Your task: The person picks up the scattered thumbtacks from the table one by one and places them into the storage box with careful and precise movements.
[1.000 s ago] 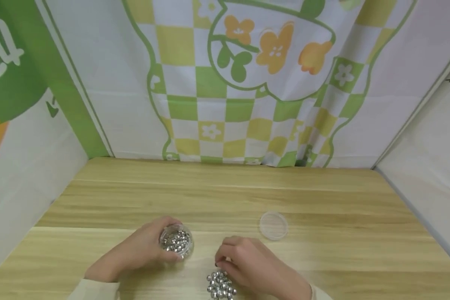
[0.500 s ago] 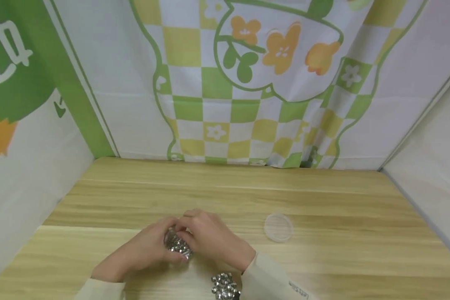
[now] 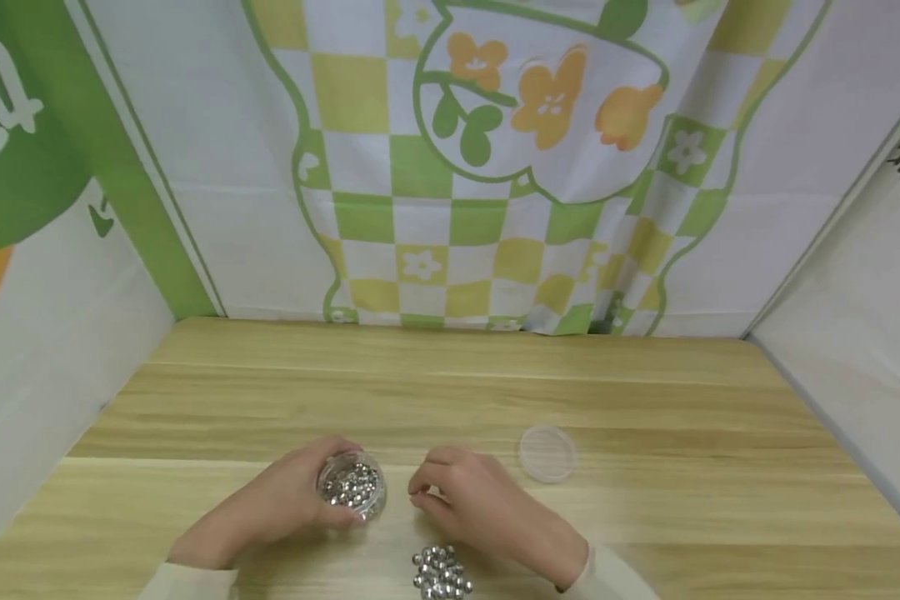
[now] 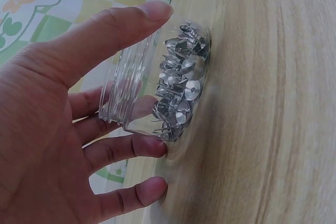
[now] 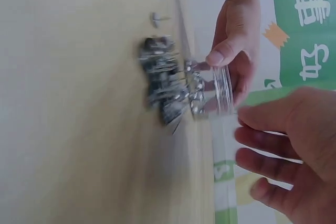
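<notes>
My left hand [image 3: 300,492] grips a clear round plastic jar [image 4: 134,85] around its side, thumb on one side and fingers on the other. Silver thumbtacks [image 4: 181,80] fill its lower part. The jar is without its lid and rests on or just over the table; which one, I cannot tell. To its right hovers my right hand [image 3: 480,504], thumb and forefinger tips close together, other fingers bent; whether a thumbtack is between them is too blurred to tell. Just below that hand lies a pile of silver thumbtacks [image 3: 440,573], with a loose tack [image 5: 156,19] beside it.
A clear round lid [image 3: 547,454] lies flat on the wooden table [image 3: 645,417], beyond my right hand. Patterned cloth [image 3: 450,217] hangs behind the table, and further cloth walls [image 3: 862,283] stand at both sides.
My right hand went from beside the tack pile left to the jar's mouth, then drew back rightward, apart from the jar. My left hand has kept holding the jar in about the same spot.
</notes>
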`<action>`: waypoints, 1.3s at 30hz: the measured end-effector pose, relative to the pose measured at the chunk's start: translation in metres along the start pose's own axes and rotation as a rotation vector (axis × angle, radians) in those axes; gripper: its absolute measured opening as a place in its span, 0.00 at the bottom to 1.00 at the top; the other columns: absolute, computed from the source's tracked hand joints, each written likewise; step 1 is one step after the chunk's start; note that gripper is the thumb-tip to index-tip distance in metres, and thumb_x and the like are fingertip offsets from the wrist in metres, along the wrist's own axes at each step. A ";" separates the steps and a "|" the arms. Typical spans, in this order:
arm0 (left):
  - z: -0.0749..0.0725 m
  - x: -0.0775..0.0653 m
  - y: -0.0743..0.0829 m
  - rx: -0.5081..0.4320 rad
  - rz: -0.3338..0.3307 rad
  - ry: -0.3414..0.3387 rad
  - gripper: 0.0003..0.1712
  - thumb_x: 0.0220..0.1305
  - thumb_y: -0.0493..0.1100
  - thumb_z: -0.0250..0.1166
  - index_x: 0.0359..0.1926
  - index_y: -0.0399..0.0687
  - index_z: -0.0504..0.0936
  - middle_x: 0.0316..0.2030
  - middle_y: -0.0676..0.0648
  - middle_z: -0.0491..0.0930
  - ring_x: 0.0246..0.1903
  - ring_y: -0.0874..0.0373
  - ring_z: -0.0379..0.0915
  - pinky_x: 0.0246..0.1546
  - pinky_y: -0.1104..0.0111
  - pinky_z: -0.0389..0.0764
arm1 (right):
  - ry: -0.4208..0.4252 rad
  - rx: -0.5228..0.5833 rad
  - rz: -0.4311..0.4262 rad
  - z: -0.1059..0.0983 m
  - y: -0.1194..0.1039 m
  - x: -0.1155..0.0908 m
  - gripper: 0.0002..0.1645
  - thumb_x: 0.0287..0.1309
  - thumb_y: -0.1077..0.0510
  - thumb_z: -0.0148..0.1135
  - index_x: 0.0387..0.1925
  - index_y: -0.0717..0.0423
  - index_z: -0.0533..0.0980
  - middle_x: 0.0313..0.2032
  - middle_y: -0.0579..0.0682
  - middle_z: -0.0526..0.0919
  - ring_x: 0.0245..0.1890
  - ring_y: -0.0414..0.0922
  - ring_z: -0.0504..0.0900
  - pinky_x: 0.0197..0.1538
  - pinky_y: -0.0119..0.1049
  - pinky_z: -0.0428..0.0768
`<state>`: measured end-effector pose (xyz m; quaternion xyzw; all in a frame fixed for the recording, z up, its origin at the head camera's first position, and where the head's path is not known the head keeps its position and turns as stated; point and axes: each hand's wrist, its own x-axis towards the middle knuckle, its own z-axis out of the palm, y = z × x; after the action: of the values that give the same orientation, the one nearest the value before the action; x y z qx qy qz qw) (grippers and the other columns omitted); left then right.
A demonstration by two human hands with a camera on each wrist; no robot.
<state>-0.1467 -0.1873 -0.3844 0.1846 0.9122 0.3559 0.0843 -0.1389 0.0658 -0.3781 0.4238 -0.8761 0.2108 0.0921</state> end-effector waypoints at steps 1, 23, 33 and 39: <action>0.000 0.000 0.000 0.002 -0.004 -0.003 0.45 0.32 0.58 0.79 0.54 0.48 0.75 0.50 0.42 0.81 0.48 0.43 0.76 0.49 0.39 0.78 | -0.020 0.010 0.001 -0.002 0.000 -0.009 0.02 0.56 0.58 0.67 0.32 0.49 0.84 0.30 0.40 0.86 0.31 0.32 0.80 0.35 0.22 0.83; 0.000 -0.002 -0.001 -0.002 -0.002 0.004 0.46 0.32 0.59 0.79 0.55 0.46 0.75 0.51 0.41 0.80 0.48 0.43 0.75 0.50 0.39 0.78 | -0.163 0.140 -0.073 -0.009 -0.001 -0.069 0.05 0.58 0.59 0.65 0.29 0.45 0.81 0.26 0.34 0.79 0.28 0.24 0.72 0.34 0.13 0.77; 0.001 0.000 -0.003 -0.017 0.010 -0.005 0.45 0.32 0.59 0.79 0.54 0.48 0.75 0.49 0.43 0.81 0.47 0.45 0.76 0.50 0.40 0.78 | -0.050 0.026 -0.080 -0.015 -0.012 0.004 0.02 0.59 0.57 0.65 0.32 0.47 0.83 0.30 0.38 0.84 0.27 0.28 0.75 0.30 0.17 0.78; 0.000 0.000 -0.005 0.019 0.037 -0.018 0.41 0.35 0.60 0.78 0.52 0.50 0.75 0.47 0.47 0.81 0.45 0.51 0.75 0.47 0.45 0.79 | -0.041 0.007 -0.072 0.007 -0.015 0.055 0.04 0.59 0.56 0.65 0.35 0.50 0.84 0.32 0.41 0.86 0.29 0.30 0.78 0.33 0.18 0.79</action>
<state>-0.1483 -0.1908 -0.3882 0.2053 0.9112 0.3470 0.0843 -0.1610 0.0158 -0.3610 0.4596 -0.8612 0.2014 0.0802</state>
